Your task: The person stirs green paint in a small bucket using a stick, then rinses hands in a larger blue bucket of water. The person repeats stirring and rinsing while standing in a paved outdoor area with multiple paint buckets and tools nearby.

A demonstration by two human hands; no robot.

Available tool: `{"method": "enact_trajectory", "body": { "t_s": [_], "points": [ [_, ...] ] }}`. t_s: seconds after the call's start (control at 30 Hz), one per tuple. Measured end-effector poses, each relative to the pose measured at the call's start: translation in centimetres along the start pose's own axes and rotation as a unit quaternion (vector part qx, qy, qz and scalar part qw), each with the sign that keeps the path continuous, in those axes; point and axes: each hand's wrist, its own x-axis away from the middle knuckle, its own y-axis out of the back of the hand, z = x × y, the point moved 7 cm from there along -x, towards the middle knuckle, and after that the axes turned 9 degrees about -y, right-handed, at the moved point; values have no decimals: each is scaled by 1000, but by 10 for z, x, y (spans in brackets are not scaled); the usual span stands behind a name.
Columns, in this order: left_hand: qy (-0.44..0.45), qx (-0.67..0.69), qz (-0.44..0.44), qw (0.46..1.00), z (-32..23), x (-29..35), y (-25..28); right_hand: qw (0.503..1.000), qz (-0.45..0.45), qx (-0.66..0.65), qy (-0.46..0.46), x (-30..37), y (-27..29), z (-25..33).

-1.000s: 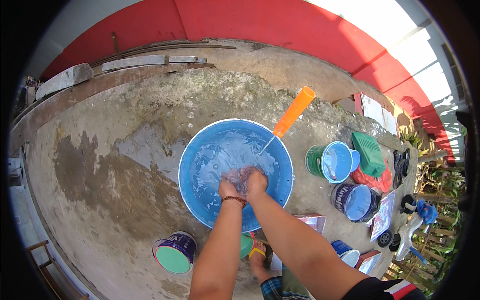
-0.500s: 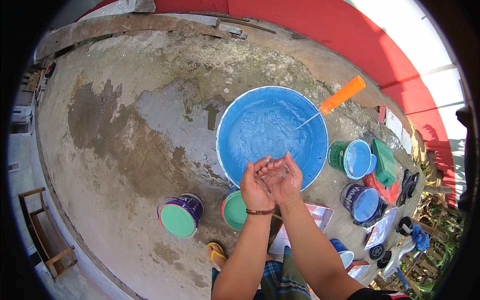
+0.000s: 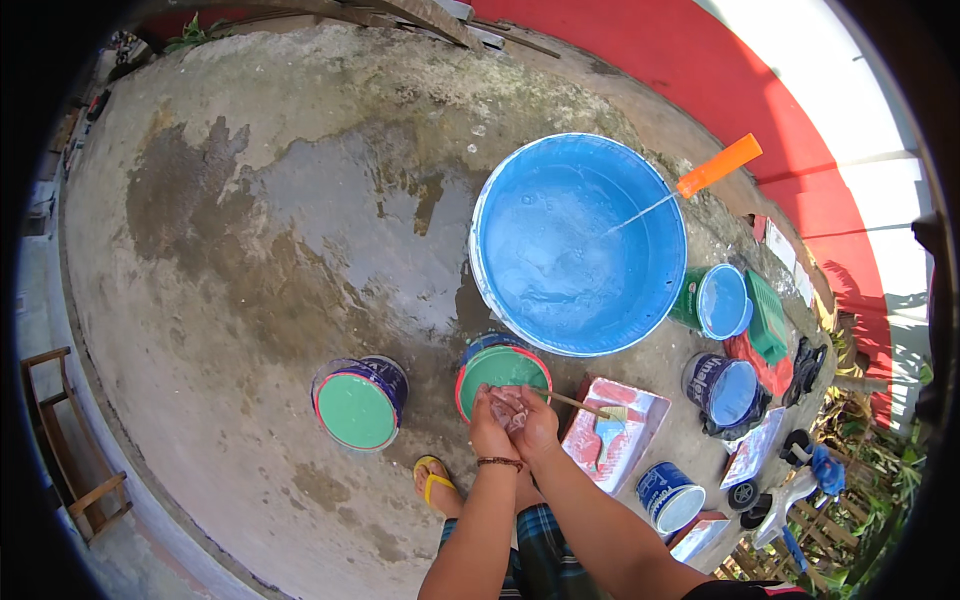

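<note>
My left hand (image 3: 489, 428) and my right hand (image 3: 537, 428) are pressed side by side into a cup, fingers together, with water glistening in the palms. They are held over the near rim of a dark bucket of green liquid (image 3: 480, 372). A beaded bracelet circles my left wrist. Just beyond stands a big round blue tub (image 3: 482, 285) of rippling water (image 3: 560, 250). An orange tube (image 3: 720, 165) leans in over its right rim, and a thin stream runs from it into the tub. A thin stick (image 3: 578, 403) projects from beside my right hand toward a paint tray.
The pink-smeared tray (image 3: 648, 415) bears a paintbrush (image 3: 608, 428). A second bucket with green contents (image 3: 357, 410) stands left. At right are a green bucket (image 3: 718, 300), a dark bucket (image 3: 722, 388), a blue-and-white can (image 3: 670, 497) and a green paint grid (image 3: 765, 315).
My cupped hands have come away from above the blue tub, nearer to me, over the green bucket. The view has shifted, bringing the brush and more of the tray into sight.
</note>
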Motion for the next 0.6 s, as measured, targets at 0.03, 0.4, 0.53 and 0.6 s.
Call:
{"method": "enact_trajectory", "body": {
  "t_s": [0.03, 0.4, 0.53, 0.6],
  "points": [
    [18, 19, -4, 1000, 8, -5, 7, 1000, -25, -7, 2, -7, 9, -4],
    [-252, -288, 128, 915, -98, 53, -66, 787, -75, 498, 356, 105, -87, 97],
    [-306, -193, 271, 892, -98, 51, -181, 846, -68, 365, 383, 70, -136, 198],
    [-162, -234, 227, 931, -65, 6, -223, 907, -90, 290, 292, 23, -140, 227]
  ]
}}
